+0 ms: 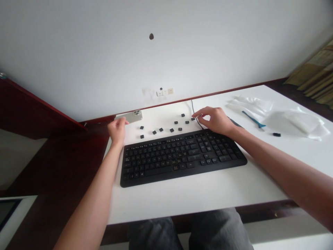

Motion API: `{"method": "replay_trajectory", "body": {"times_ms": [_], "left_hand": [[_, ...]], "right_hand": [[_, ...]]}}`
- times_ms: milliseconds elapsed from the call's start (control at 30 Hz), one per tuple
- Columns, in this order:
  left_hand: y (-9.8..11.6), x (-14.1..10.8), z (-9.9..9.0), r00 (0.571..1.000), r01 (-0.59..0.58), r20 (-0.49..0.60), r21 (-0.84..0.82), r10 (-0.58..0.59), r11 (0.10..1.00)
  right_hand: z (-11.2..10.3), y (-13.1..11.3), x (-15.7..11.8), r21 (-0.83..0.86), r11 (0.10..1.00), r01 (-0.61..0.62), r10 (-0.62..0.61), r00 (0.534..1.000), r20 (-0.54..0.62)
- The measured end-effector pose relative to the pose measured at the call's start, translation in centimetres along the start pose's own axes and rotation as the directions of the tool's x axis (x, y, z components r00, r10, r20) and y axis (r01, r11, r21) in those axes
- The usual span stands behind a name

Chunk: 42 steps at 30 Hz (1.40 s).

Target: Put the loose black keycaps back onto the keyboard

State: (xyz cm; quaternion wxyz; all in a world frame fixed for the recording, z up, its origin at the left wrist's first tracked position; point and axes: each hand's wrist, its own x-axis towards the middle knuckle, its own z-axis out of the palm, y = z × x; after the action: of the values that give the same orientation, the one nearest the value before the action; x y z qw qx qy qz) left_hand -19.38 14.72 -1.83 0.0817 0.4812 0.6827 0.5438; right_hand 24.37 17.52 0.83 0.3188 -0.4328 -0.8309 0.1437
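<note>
Lightly, left hand touches a smartphone, right hand arches above a keyboard.

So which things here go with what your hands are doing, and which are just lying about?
With the hands: left hand touching a silver phone; right hand beside loose black keycaps; black keyboard.

Just lying about: clear plastic bag, blue tool, black cable, wall socket.

arms — bare forearms | legs — faded grey denim jeans
</note>
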Motion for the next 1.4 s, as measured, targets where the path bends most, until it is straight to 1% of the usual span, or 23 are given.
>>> {"method": "replay_trajectory", "body": {"times_ms": [33, 67, 100, 133, 200, 267, 333, 433, 500, 567, 700, 800, 833, 900, 967, 1033, 1100, 1133, 1233, 1300, 1333, 1400], "left_hand": [[0.2, 0.0, -0.3, 0.999, -0.002, 0.052, 0.007, 0.002, 1.0], [0.4, 0.1, -0.7, 0.991, -0.007, 0.137, 0.009, 0.006, 1.0], [0.5, 0.1, -1.2, 0.97, -0.013, 0.243, 0.006, 0.011, 1.0], [0.7, 0.1, -1.8, 0.934, -0.013, 0.356, -0.004, 0.014, 1.0], [1.1, 0.2, -2.8, 0.834, 0.008, 0.552, -0.021, 0.005, 1.0], [1.4, 0.1, -3.5, 0.744, 0.03, 0.668, -0.006, -0.019, 1.0], [1.8, -0.1, -3.7, 0.681, 0.014, 0.731, 0.025, -0.028, 1.0], [2.1, -0.4, -3.2, 0.619, -0.072, 0.786, 0.044, 0.01, 0.996], [2.1, -0.5, -2.9, 0.58, -0.116, 0.814, 0.052, 0.025, 0.992], [2.1, -0.6, -2.7, 0.563, -0.132, 0.826, 0.072, 0.014, 0.989], [2.1, -0.6, -2.8, 0.56, -0.146, 0.828, 0.104, -0.005, 0.984], [2.1, -0.6, -2.8, 0.561, -0.163, 0.828, 0.105, 0.005, 0.981], [2.1, -0.6, -2.8, 0.571, -0.164, 0.821, 0.091, 0.02, 0.982], [2.3, -0.6, -2.7, 0.604, -0.139, 0.795, 0.033, 0.058, 0.99], [2.6, -0.7, -2.6, 0.641, -0.075, 0.764, -0.039, 0.079, 0.996], [3.0, -0.8, -2.4, 0.661, -0.022, 0.745, -0.096, 0.086, 0.995], [3.2, -1.0, -2.0, 0.679, -0.013, 0.727, -0.127, 0.102, 0.992], [3.2, -1.0, -1.8, 0.696, -0.021, 0.71, -0.133, 0.11, 0.991], [3.1, -1.1, -1.1, 0.764, -0.079, 0.633, -0.106, 0.128, 0.991], [3.0, -1.1, -0.9, 0.799, -0.175, 0.577, -0.051, 0.172, 0.983], [3.0, -1.1, -0.9, 0.807, -0.238, 0.553, -0.018, 0.208, 0.971], [3.0, -1.0, -1.1, 0.808, -0.36, 0.514, 0.041, 0.289, 0.932]], "right_hand": [[0.0, 0.0, 0.0, -0.007, 1.0, -0.002, 0.002, 1.0, 0.003], [0.0, -0.1, 0.0, -0.016, 1.0, -0.003, 0.003, 1.0, 0.007], [0.1, 0.0, 0.0, -0.023, 1.0, -0.003, 0.003, 1.0, 0.014], [0.1, 0.0, 0.0, -0.027, 1.0, -0.002, 0.003, 1.0, 0.018], [0.2, 0.1, -0.1, -0.03, 1.0, 0.001, -0.001, 1.0, 0.018], [0.4, 0.3, -0.1, -0.029, 1.0, 0.009, -0.008, 1.0, 0.011], [0.5, 0.4, -0.2, -0.024, 1.0, 0.019, -0.019, 1.0, 0.008], [0.5, 0.4, -0.2, -0.014, 1.0, 0.025, -0.025, 1.0, 0.013], [0.5, 0.4, -0.2, -0.01, 1.0, 0.021, -0.021, 1.0, 0.014], [0.5, 0.4, -0.2, -0.005, 1.0, 0.017, -0.017, 1.0, 0.012], [0.4, 0.2, -0.2, -0.005, 1.0, 0.016, -0.016, 1.0, 0.015], [0.2, -0.1, -0.1, -0.015, 1.0, 0.016, -0.016, 1.0, 0.015], [0.1, -0.4, -0.1, -0.018, 1.0, 0.021, -0.02, 1.0, 0.012], [-0.1, -0.9, -0.2, -0.022, 0.999, 0.043, -0.043, 0.999, 0.002], [-0.2, -1.6, -0.3, -0.02, 0.997, 0.079, -0.079, 0.997, -0.007], [-0.2, -2.3, -0.5, -0.01, 0.993, 0.12, -0.12, 0.993, -0.007], [-0.1, -3.0, -0.6, 0.005, 0.988, 0.152, -0.152, 0.988, 0.006], [0.0, -3.2, -0.7, 0.016, 0.986, 0.163, -0.163, 0.986, 0.019], [0.2, -3.8, -0.9, 0.046, 0.983, 0.175, -0.178, 0.982, 0.061], [0.3, -3.9, -0.9, 0.053, 0.985, 0.164, -0.168, 0.983, 0.071], [0.3, -3.8, -0.9, 0.053, 0.987, 0.153, -0.157, 0.985, 0.07], [0.2, -3.7, -0.8, 0.052, 0.99, 0.132, -0.135, 0.989, 0.068]]}}
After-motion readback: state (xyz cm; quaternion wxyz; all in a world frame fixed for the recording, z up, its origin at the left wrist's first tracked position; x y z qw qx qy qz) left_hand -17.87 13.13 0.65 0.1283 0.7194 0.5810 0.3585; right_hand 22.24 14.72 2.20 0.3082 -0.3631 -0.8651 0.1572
